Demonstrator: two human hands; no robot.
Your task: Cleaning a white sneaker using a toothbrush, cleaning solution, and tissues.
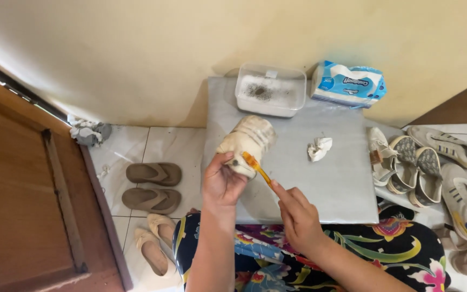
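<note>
Between hands: cream shoe (pixel 249 141) gripped by left hand (pixel 221 184); orange toothbrush (pixel 256 168) pinched by right hand (pixel 298 216), bristles on shoe. Short strokes advised, shoe held steady over table (pixel 331 184).

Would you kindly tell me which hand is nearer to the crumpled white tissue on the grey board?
The right hand: it sits below and left of the crumpled tissue. The left hand is farther left, holding the cream shoe.
</note>
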